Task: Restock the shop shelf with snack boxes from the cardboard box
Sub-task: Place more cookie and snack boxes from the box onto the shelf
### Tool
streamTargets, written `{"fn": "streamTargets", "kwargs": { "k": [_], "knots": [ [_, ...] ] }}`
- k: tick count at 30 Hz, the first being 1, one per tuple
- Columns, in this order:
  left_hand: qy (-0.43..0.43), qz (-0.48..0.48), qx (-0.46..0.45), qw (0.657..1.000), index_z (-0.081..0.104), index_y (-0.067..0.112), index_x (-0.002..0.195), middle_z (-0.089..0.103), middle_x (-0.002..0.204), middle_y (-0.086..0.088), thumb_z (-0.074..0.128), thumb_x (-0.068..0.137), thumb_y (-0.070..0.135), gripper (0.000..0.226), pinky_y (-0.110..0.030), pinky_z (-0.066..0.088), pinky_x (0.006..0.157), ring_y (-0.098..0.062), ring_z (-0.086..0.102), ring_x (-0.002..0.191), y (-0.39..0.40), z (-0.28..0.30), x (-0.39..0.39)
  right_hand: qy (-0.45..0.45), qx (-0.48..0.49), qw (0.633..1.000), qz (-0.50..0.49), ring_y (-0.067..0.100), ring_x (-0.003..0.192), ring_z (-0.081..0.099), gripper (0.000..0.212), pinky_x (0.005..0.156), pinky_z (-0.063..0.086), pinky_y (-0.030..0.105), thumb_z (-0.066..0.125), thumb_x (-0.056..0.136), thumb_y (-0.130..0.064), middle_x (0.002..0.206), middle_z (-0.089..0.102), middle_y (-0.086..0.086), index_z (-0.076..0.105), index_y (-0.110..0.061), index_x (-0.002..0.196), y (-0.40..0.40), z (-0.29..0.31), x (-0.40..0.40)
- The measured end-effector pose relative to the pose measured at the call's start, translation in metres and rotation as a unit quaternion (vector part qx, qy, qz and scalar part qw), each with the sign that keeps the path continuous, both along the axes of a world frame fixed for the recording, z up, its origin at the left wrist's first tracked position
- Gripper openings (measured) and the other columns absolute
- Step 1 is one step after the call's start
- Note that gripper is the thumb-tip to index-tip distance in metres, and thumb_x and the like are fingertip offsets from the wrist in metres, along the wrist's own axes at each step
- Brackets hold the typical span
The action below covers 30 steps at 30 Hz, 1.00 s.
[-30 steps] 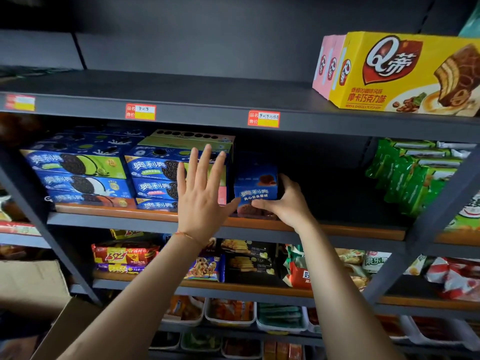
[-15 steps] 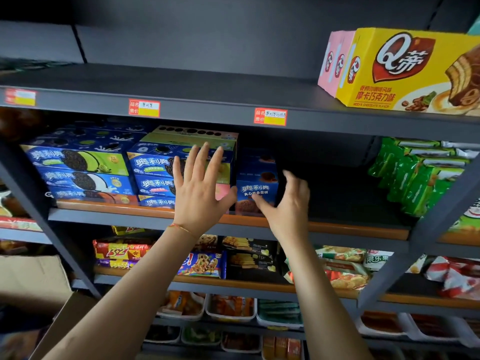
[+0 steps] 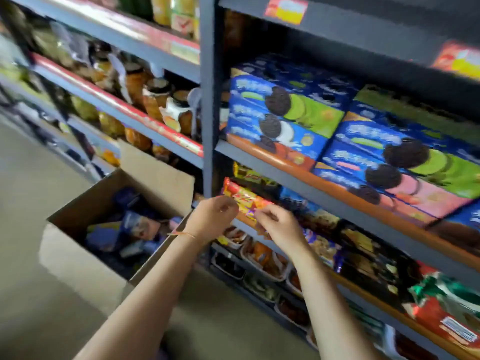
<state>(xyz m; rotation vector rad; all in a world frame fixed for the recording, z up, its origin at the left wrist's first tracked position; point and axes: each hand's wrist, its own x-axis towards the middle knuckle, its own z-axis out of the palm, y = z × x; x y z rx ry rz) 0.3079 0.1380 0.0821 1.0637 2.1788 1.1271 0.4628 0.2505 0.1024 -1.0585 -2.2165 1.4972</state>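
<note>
We're blurred here, so details are rough. Both hands hang in front of the lower rows of the dark grey metal shop shelf (image 3: 207, 105). Left hand (image 3: 211, 216) and right hand (image 3: 276, 226): fingers loosely curled, neither holding anything we can make out. They overlap an orange-red snack packet (image 3: 241, 196) on the shelf edge; contact unclear.

Open brown cardboard box (image 3: 85, 258) sits on the floor, down and left of both hands, flaps up. Inside lie blue snack boxes (image 3: 135, 224), jumbled at mixed angles, no single long axis.

Blue cookie boxes (image 3: 280, 113) already stacked on the shelf above right.

Judgement: next pick means reaching down-left. Left hand is nearer, close to the box's right rim; right hand would have to cross over.
</note>
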Motion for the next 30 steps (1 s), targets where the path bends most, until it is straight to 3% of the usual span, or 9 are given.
{"fn": "streamTargets", "kwargs": {
  "k": [7,11,13,15,17,19,23,27,30],
  "knots": [
    [-0.103,0.187,-0.124,0.969,0.075,0.017,0.101,0.074,0.101,-0.011,0.048,0.077,0.044,0.045,-0.041,0.054,0.083,-0.03,0.069,0.096,-0.149,-0.126,-0.169,-0.15,-0.113,0.975,0.114,0.009,0.056,0.058,0.016,0.056,0.045,0.027,0.058,0.097,-0.016,0.072,0.061,0.001,0.06,-0.017,0.082,-0.091,-0.129,-0.214],
    [-0.072,0.283,-0.173,0.941,0.073,0.009,0.102,0.068,0.107,-0.017,0.061,0.086,0.02,0.023,-0.039,0.048,0.087,-0.035,0.062,0.105,-0.214,-0.19,-0.24,-0.191,-0.084,0.964,0.164,0.021,0.073,0.059,0.019,0.069,0.047,0.035,0.065,0.09,-0.011,0.075,0.061,0.002,0.059,-0.022,0.077,-0.139,-0.206,-0.312],
    [-0.026,0.331,-0.174,0.927,0.066,0.006,0.12,0.059,0.122,-0.021,0.066,0.081,0.018,0.041,-0.042,0.043,0.099,-0.04,0.053,0.117,-0.237,-0.217,-0.26,-0.215,-0.055,0.958,0.179,0.021,0.081,0.058,0.017,0.075,0.045,0.031,0.071,0.085,-0.01,0.086,0.062,0.003,0.06,-0.022,0.089,-0.158,-0.236,-0.346],
    [-0.008,0.339,-0.194,0.92,0.049,0.005,0.142,0.043,0.145,-0.026,0.069,0.075,0.025,0.072,-0.048,0.033,0.112,-0.043,0.037,0.137,-0.255,-0.247,-0.281,-0.247,-0.023,0.948,0.201,0.023,0.099,0.059,0.035,0.084,0.043,0.028,0.074,0.082,-0.01,0.106,0.061,0.008,0.06,-0.014,0.114,-0.177,-0.266,-0.381],
    [-0.03,0.332,-0.187,0.924,0.035,0.009,0.152,0.027,0.158,-0.023,0.066,0.075,0.034,0.087,-0.049,0.023,0.12,-0.039,0.02,0.149,-0.262,-0.265,-0.291,-0.26,0.01,0.938,0.229,0.029,0.122,0.052,0.064,0.099,0.043,0.034,0.077,0.081,-0.014,0.133,0.051,0.014,0.047,-0.011,0.138,-0.191,-0.289,-0.403],
    [-0.061,0.332,-0.168,0.926,0.025,0.012,0.156,0.013,0.165,-0.015,0.064,0.079,0.034,0.089,-0.045,0.018,0.123,-0.031,0.009,0.153,-0.263,-0.278,-0.297,-0.302,0.068,0.907,0.285,0.029,0.135,0.041,0.084,0.102,0.043,0.041,0.077,0.083,-0.024,0.152,0.033,0.01,0.028,-0.019,0.151,-0.201,-0.309,-0.417],
    [-0.077,0.343,-0.139,0.926,0.015,0.017,0.159,-0.006,0.167,-0.005,0.066,0.085,0.025,0.09,-0.04,0.023,0.122,-0.022,0.003,0.154,-0.265,-0.297,-0.299,-0.361,0.196,0.836,0.364,0.031,0.14,0.035,0.107,0.094,0.049,0.045,0.079,0.08,-0.039,0.159,0.018,0.007,0.003,-0.028,0.155,-0.214,-0.343,-0.429],
    [-0.07,0.345,-0.126,0.928,0.011,0.021,0.159,-0.009,0.167,-0.002,0.065,0.087,0.024,0.09,-0.044,0.027,0.121,-0.022,0.002,0.154,-0.265,-0.304,-0.297,-0.353,0.235,0.837,0.345,0.032,0.139,0.037,0.105,0.094,0.049,0.042,0.079,0.08,-0.039,0.157,0.021,0.012,0.007,-0.02,0.154,-0.222,-0.356,-0.432],
    [-0.062,0.341,-0.139,0.928,0.017,0.017,0.159,-0.003,0.167,-0.01,0.065,0.084,0.027,0.089,-0.047,0.024,0.121,-0.028,0.005,0.154,-0.263,-0.298,-0.297,-0.322,0.185,0.877,0.304,0.03,0.136,0.039,0.097,0.093,0.045,0.039,0.081,0.077,-0.032,0.153,0.027,0.01,0.019,-0.014,0.149,-0.218,-0.348,-0.43]
  ]
}}
